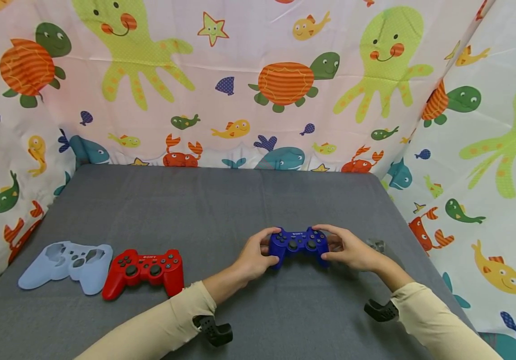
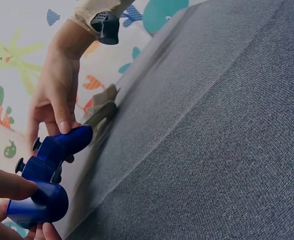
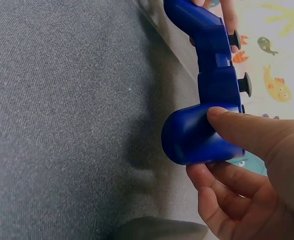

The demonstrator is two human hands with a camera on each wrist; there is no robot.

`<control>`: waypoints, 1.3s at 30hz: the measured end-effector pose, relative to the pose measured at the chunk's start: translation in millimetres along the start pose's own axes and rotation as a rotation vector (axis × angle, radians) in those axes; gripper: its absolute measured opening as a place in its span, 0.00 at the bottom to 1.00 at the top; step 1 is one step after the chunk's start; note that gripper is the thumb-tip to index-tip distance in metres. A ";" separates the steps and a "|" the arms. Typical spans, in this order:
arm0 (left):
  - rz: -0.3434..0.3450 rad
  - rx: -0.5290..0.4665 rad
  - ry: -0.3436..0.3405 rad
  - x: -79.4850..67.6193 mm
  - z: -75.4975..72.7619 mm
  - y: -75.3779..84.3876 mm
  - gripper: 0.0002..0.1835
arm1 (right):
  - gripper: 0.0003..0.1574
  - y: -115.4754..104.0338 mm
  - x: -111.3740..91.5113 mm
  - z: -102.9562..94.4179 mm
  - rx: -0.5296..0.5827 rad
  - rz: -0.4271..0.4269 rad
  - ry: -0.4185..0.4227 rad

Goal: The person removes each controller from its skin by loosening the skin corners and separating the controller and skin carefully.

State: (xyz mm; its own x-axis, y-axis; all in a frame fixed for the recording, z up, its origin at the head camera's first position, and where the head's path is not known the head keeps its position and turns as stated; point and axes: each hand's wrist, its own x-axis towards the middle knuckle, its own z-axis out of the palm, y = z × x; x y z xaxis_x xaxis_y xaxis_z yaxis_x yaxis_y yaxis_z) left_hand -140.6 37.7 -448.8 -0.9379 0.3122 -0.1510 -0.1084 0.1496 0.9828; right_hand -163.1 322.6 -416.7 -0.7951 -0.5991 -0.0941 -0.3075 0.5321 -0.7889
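Both hands grip a blue game controller [image 1: 300, 242] above the grey cloth, one at each end. My left hand [image 1: 254, 254] pinches its left handle, thumb on the near side and fingers behind. On the right handle my right hand [image 1: 347, 248] does the same; in the right wrist view its thumb presses the top of the blue grip [image 3: 192, 135] while curled fingers sit underneath. Two thumbsticks stand up from the controller in both wrist views. A grey object [image 1: 376, 245] lies beyond the right hand and wrist, which hide most of it, so its kind cannot be told.
A red game controller [image 1: 147, 271] lies left of my left forearm. Beside it is a pale blue controller cover [image 1: 70, 265] with cut-out holes. Grey cloth [image 1: 222, 200] covers the table. Curtains [image 1: 240, 50] printed with sea animals hang behind and along both sides.
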 end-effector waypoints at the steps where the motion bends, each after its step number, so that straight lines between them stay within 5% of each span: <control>1: -0.003 0.003 -0.001 -0.1 0.7 -0.1 0.36 | 0.42 0.7 -0.4 -0.3 0.001 0.000 -0.001; 39: -0.020 -0.016 -0.016 -0.1 23.7 4.2 0.35 | 0.40 9.1 -18.3 -12.0 -0.044 -0.026 0.005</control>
State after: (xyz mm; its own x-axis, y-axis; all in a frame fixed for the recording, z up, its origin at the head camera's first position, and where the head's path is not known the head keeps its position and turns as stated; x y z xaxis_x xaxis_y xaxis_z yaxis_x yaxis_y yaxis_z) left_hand -133.2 60.6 -447.2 -0.9301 0.3244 -0.1724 -0.1327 0.1409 0.9811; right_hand -157.6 345.6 -414.8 -0.7892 -0.6100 -0.0710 -0.3504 0.5422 -0.7637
